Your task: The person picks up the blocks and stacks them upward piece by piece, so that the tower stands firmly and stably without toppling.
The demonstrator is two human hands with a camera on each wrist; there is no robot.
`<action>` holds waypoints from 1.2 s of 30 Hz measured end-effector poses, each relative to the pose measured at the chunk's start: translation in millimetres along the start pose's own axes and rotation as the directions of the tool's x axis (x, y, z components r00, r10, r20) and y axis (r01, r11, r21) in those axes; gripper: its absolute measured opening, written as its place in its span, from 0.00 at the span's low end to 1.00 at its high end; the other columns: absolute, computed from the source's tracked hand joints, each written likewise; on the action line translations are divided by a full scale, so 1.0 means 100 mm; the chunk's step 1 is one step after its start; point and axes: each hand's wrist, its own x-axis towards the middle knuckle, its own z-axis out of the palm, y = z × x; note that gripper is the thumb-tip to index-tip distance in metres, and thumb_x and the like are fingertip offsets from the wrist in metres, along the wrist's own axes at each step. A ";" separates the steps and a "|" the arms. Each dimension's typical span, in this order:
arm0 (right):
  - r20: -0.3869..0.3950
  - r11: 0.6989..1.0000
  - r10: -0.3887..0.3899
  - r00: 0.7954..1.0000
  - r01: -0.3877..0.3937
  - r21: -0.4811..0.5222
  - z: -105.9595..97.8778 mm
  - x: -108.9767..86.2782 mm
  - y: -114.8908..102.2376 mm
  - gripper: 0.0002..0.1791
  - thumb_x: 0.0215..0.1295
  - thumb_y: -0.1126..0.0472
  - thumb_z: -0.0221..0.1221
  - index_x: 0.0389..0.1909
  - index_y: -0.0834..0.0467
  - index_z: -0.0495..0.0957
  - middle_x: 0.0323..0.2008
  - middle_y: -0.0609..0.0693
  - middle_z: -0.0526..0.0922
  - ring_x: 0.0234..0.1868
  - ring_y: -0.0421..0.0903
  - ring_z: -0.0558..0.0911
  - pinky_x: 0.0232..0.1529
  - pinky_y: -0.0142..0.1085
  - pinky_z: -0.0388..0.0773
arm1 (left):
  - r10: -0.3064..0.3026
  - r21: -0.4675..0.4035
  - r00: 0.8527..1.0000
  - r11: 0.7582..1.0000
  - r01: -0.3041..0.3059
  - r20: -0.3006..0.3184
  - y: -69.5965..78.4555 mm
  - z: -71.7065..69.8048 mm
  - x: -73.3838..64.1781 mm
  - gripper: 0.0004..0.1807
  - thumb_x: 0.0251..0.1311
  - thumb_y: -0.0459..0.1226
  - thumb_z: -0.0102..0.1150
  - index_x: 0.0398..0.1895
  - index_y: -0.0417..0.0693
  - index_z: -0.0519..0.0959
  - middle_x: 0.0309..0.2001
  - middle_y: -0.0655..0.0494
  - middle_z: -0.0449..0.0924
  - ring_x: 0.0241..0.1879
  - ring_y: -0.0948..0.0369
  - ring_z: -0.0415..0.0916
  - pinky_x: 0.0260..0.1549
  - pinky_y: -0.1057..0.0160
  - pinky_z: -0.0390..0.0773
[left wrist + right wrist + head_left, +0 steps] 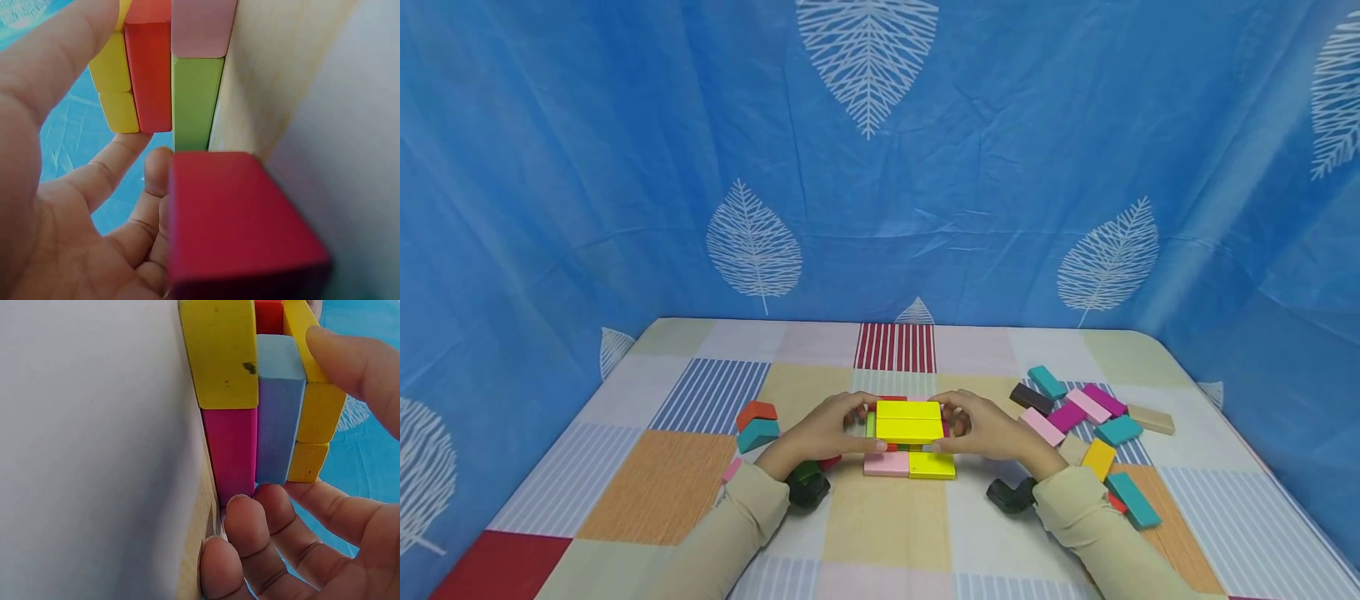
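Note:
Two yellow wooden blocks (910,430) lie side by side as the top layer of a small stack. My left hand (826,429) holds their left end, thumb at the near side and fingers at the far side. My right hand (988,427) grips the right end in the same way. Under them stand a red block (150,81) on the left and a light blue block (280,419) on the right. The bottom layer shows a pink block (886,464), a light green block (197,100), a lower yellow block (932,466) and a magenta block (231,453).
Several loose blocks, among them a teal block (1133,500) and a black block (1032,398), are scattered right of the stack. To its left lie an orange block (756,413), another teal block (758,434) and a dark red block (244,219). A blue curtain (962,167) hangs behind the table.

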 end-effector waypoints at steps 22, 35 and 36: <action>-0.085 0.989 0.039 0.996 -0.026 0.148 -0.95 -0.48 0.46 0.24 0.77 0.66 0.62 0.67 0.75 0.75 0.54 0.67 0.83 0.50 0.50 0.83 0.47 0.36 0.86 | 0.012 -0.056 1.000 0.998 -0.012 0.014 -0.03 -0.02 0.02 0.41 0.59 0.45 0.81 0.73 0.44 0.74 0.45 0.56 0.75 0.49 0.56 0.70 0.45 0.63 0.77; 0.108 0.992 0.045 0.993 -0.058 0.114 -1.15 -0.68 0.71 0.26 0.67 0.73 0.69 0.64 0.78 0.76 0.42 0.57 0.79 0.37 0.45 0.77 0.36 0.33 0.81 | 0.066 -0.067 0.998 0.996 -0.065 0.010 -0.06 -0.03 0.04 0.38 0.60 0.44 0.80 0.70 0.41 0.75 0.42 0.55 0.75 0.46 0.57 0.70 0.43 0.64 0.75; 0.120 0.992 0.052 0.991 -0.065 0.106 -1.15 -0.68 0.71 0.28 0.65 0.72 0.70 0.64 0.77 0.76 0.40 0.55 0.78 0.36 0.45 0.76 0.35 0.33 0.79 | 0.066 -0.067 0.998 0.996 -0.065 0.010 -0.06 -0.03 0.04 0.38 0.60 0.44 0.80 0.70 0.41 0.75 0.42 0.55 0.75 0.46 0.57 0.70 0.43 0.64 0.75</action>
